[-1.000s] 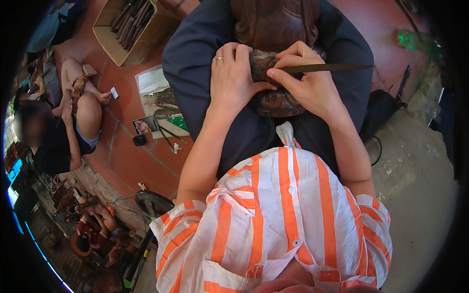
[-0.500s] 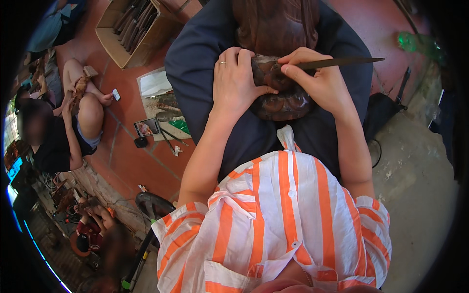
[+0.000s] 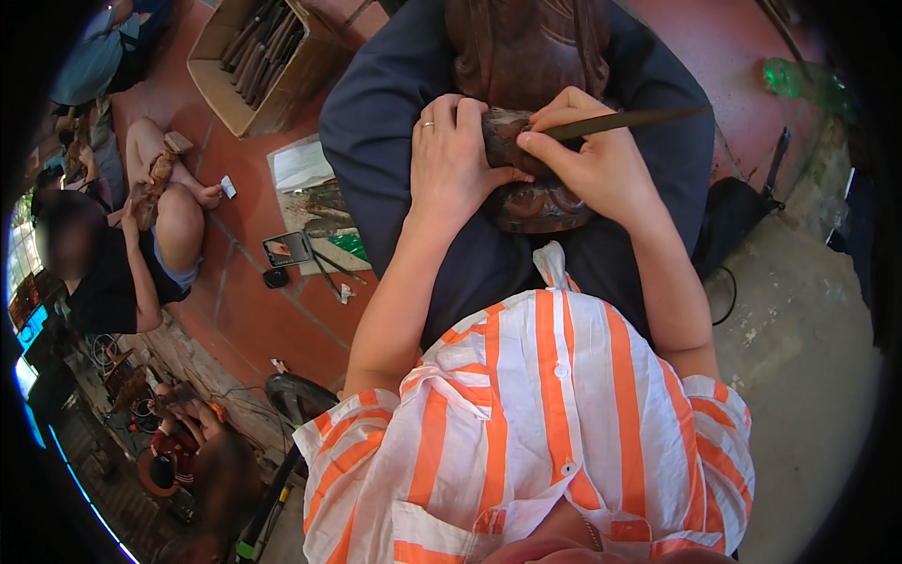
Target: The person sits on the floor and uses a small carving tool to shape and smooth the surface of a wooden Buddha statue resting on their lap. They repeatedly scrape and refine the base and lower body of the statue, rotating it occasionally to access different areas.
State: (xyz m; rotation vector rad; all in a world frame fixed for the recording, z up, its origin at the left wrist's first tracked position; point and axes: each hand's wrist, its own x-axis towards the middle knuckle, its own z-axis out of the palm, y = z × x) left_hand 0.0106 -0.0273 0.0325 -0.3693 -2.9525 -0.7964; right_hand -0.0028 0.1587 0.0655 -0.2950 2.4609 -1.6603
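OK, my L hand [image 3: 448, 171] is gripping the carving [image 3: 505, 136] betw. the L & R edges of my lap [image 3: 376, 141]; R hand [image 3: 599, 162] is pinching a tool [image 3: 644, 118] over it.

The dark-trousered lap [image 3: 376, 141] bears a brown wood carving [image 3: 531, 56] toward one o'clock. On the red-tiled floor [image 3: 258, 324] stands a cardboard box [image 3: 218, 92] at eleven o'clock; at nine o'clock lie a smartphone [image 3: 287, 249] and a small black case [image 3: 275, 278], at two a green bottle [image 3: 794, 79].
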